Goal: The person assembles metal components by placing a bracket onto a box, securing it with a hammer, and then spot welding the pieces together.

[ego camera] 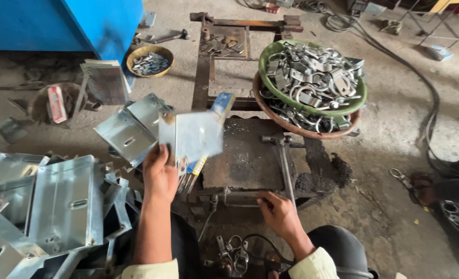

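surroundings: green basin point(361, 95) heaped with bent metal clamps point(312, 77), nested in a brown basin point(271, 111), at the far right corner of the work block; small yellow bowl point(136, 54) of metal bits on the floor further back left; blue cabinet point(84, 23) top left; black cable point(431, 103) runs down the floor at right; another person's hand point(420, 188) at the right edge holds a metal piece

counter: dark rusty steel block point(245, 155) directly ahead, surface bare and dirty; hammer point(283, 160) lies along its right side, head far, handle towards the person; loose clamps point(234, 253) on the floor between the knees

stack: pile of galvanised sheet-metal boxes point(64, 201) at the left, crowding the left forearm; more folded pieces point(128, 132) just beyond the left hand

left hand: left hand point(159, 173) raised over the left edge of the block, palm away from the camera, fingers up; grip clenched on the lower edge of a flat metal sheet piece point(193, 135) with a blue-and-yellow strip behind it; piece is blurred, held upright in the air above the block, not touching it

right hand: right hand point(276, 206) low at the near edge of the block, knuckles up, fingers curled around the near end of the hammer handle; grip looks closed on it; hammer resting on the block, not lifted

arms: both forearms bare, pale sleeves at the bottom edge; left arm reaches further forward than the right
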